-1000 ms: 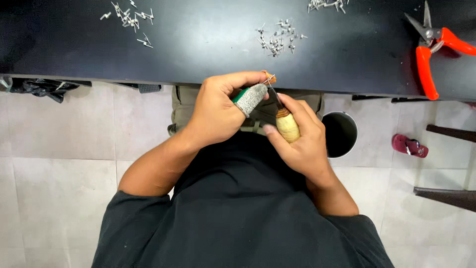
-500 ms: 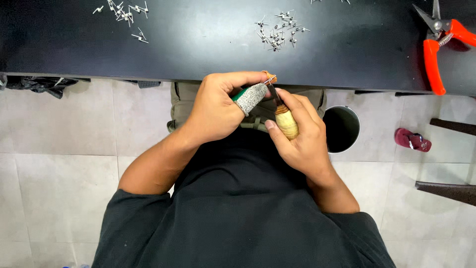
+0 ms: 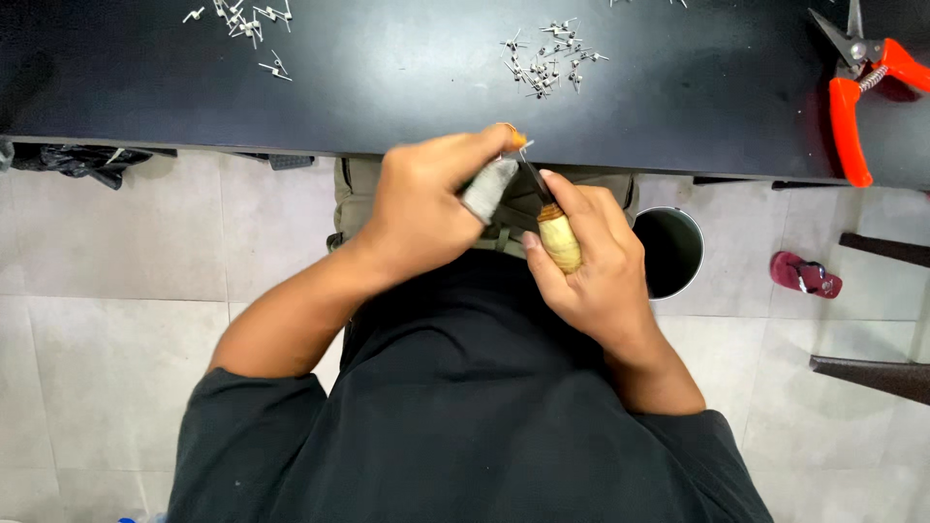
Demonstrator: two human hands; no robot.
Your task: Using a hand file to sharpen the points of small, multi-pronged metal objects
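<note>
So the right hand (image 3: 591,266) has its grip closed around a small tool with a pale wooden handle (image 3: 560,242). The handle sits in the curl of the fingers, with the thumb pressed along its near side, and the dark metal blade (image 3: 534,181) sticks up and away toward the other hand. The left hand (image 3: 426,199) is closed too, pinching a tiny piece (image 3: 519,141) with an orange tip at its fingertips. That piece is too small to tell what it is. There's a grey wrap (image 3: 489,189) on one finger of that hand, and the blade's tip ends right next to it, just under the pinched piece. Both hands are held over the person's lap, just in front of the edge of the black surface (image 3: 387,87), not resting on it.

Up on the surface there are two scatterings of little metal parts, one far left (image 3: 240,17) and one nearer the middle (image 3: 547,56). Orange-handled pliers (image 3: 857,87) lie at the far right. Down on the tiled floor there's a round dark bin (image 3: 670,250) beside the right hand and a red sandal (image 3: 806,274) further right.
</note>
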